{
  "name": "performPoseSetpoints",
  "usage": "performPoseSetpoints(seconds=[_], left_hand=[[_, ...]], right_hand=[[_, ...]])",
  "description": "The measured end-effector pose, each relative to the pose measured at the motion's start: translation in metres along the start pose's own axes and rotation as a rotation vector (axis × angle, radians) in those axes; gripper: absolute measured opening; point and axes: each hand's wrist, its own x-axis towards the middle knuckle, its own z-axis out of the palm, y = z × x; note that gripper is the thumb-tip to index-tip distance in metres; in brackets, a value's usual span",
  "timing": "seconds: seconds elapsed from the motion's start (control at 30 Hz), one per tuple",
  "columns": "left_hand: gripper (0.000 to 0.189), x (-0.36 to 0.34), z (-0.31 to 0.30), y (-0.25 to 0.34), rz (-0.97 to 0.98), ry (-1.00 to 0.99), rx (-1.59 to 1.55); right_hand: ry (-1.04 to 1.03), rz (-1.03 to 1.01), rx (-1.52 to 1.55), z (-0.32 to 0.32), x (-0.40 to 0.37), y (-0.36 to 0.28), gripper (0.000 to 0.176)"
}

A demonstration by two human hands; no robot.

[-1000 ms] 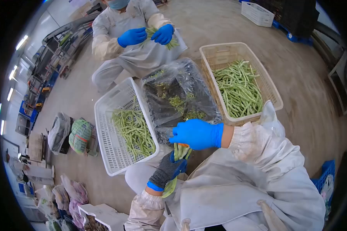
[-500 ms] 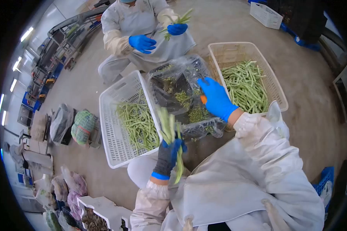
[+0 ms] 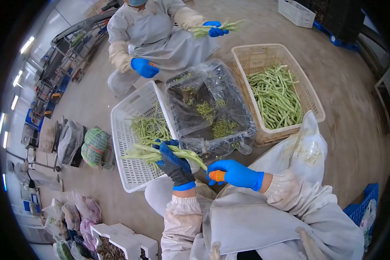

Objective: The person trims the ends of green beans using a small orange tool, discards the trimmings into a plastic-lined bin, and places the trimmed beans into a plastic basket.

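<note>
My left hand (image 3: 174, 167), in a grey-and-blue glove with a blue cuff, is closed around a bunch of long green beans (image 3: 188, 154). The bunch lies sideways over the white crate's near edge. At its right end, my blue-gloved right hand (image 3: 242, 174) pinches the bean tips between its fingers. An orange piece (image 3: 217, 175) shows at the right thumb; it looks like a thumb cover, and I cannot make out any blade. Just beyond, a box lined with clear plastic (image 3: 190, 128) holds small green scraps (image 3: 224, 128).
A white crate (image 3: 122, 130) of beans stands left, a cream crate (image 3: 310, 93) of beans right. Opposite sits a co-worker (image 3: 145, 34) with beans in one blue-gloved hand. Bagged goods (image 3: 89, 210) and a white foam box (image 3: 128, 240) lie lower left; a blue crate (image 3: 357, 208) is lower right.
My right hand has come down from over the lined box to the bean tips. My left hand has turned the bunch from upright to sideways. The co-worker's hands have moved apart.
</note>
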Motion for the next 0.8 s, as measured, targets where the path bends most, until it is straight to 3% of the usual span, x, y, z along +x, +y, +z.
performPoseSetpoints(seconds=[0.1,0.33,0.53,0.6,0.67,0.73,0.77,0.8], left_hand=[[0.021,0.002,0.006,0.002,0.074,0.075,-0.039],[0.024,0.000,0.012,0.013,0.156,-0.007,0.089],[0.027,0.018,0.019,0.036,0.246,-0.009,0.090],[0.030,0.022,0.015,0.042,0.300,-0.006,0.151],[0.032,0.014,0.020,0.044,0.309,-0.005,0.169],[0.037,0.007,0.033,0.047,0.352,-0.001,0.190],[0.037,0.004,0.035,0.045,0.348,-0.004,0.185],[0.038,0.002,0.036,0.043,0.361,-0.012,0.202]], right_hand=[[0.052,0.077,0.254,0.015,-0.004,-0.014,0.021],[0.136,0.031,0.270,0.012,0.007,0.003,0.020],[0.256,0.317,0.218,-0.037,0.010,0.080,0.022],[0.319,0.000,0.026,-0.057,0.013,0.081,0.025],[0.747,-0.547,-1.051,-0.066,0.025,0.052,0.029],[0.640,-0.723,-0.868,-0.048,0.027,0.003,0.035],[0.645,-0.721,-0.872,-0.033,0.023,-0.017,0.035],[0.466,-0.597,-0.731,-0.018,0.018,-0.035,0.035]])
